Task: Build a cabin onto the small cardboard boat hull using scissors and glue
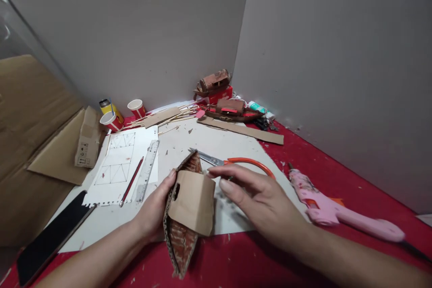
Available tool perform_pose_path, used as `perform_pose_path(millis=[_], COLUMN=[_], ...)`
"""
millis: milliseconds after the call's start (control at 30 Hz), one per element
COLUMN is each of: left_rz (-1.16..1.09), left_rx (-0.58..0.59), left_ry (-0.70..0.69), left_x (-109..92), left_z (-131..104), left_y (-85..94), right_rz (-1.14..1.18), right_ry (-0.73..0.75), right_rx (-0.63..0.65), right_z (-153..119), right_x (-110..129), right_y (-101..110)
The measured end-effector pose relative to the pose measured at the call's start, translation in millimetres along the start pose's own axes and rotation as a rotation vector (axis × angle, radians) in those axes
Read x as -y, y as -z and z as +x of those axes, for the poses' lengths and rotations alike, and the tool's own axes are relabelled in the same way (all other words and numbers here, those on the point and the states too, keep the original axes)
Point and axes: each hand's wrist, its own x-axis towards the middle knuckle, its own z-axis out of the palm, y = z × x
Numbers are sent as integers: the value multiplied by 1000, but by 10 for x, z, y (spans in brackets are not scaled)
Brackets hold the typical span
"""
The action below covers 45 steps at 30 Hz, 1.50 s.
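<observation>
Nearest the camera, low centre, the left hand [154, 210] grips the cardboard boat [181, 242], its bare cover [192, 200] seemingly being fitted. The right hand [268, 202], thumb and forefinger narrowly parted, seems empty by the cover's corner; contact is unclear. Adjusting would call for a steady left hold. Beyond lie scissors [212, 159]; lower right, a glue gun [351, 220].

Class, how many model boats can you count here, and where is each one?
3. The first boat is held in the left hand; the second boat is at the back of the table; the third boat is just behind that, on a red box.
</observation>
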Motion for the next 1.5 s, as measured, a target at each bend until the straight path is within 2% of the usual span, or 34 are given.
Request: perform_pose_path(millis=[167,267,367,567,800,933,1067,1333,1500], left_rz=[363,506,578,734,850,888,880,821,784], left_rx=[75,124,125,1,-116,-96,-65,-88,-135], left_ry=[-348,-403,-387,-334,-361,-376,-381,-362,-326], left_x=[81,101,116,120,153,155,157,178,213], left_z=[60,72,59,1,-14,-9,-13,-8,-38], left_y=[77,113,123,61,84,74,53,73,85], right_rz=[-15,21,32,47,96,120,139,175,95], right_ry=[-15,-68,-68,-68,-243,-315,-281,-235,-235], right_rx=[104,133,129,162,187,195,198,220,219], right_z=[-10,-17,-26,-24,-26,-30,-30,-57,-62], right_x=[-60,-35,21,43,59,61,67,70,69], right_y=[-82,-107,-128,-211,-216,-214,-219,-221,-225])
